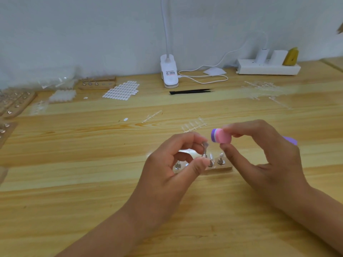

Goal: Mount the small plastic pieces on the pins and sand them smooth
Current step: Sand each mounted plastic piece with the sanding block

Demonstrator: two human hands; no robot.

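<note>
My left hand [167, 164] pinches a small metal pin [204, 150] between thumb and fingers, lifted just above the wooden pin holder [220, 167]; a small clear plastic piece sits on the pin's top. My right hand [259, 154] grips a pink and purple sanding block [220, 138], held close to the right of the pin's tip. Other metal pins [220, 160] with clear pieces stand in the holder, partly hidden behind my left hand.
Clear plastic sprues [194, 125] lie just beyond the hands. Black tweezers [191, 91], a white clip lamp [169, 73] and a power strip [267, 68] sit at the back. More wooden holders [16, 104] and a white sticker sheet [121, 89] lie at left.
</note>
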